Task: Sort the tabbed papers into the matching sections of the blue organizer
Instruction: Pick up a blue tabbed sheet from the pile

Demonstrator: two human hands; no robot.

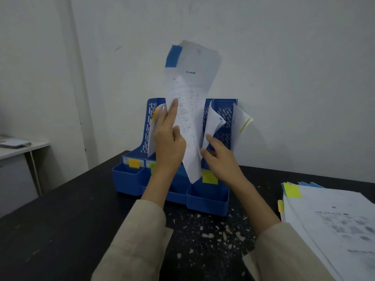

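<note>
Left hand (169, 142) pinches white printed sheet with blue tab (187, 102) above blue plastic slotted organizer (209, 196). Sheet's long axis near upright, lower corner pointing down toward organizer's middle section. Right hand (220, 159), fingers relaxed, parts filed papers (215, 120) right of sheet. Remaining tabbed stack (332, 218) well right of organizer.

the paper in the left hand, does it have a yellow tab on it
No, the paper that the left hand holds above the blue organizer carries a blue tab at its top corner.
</note>
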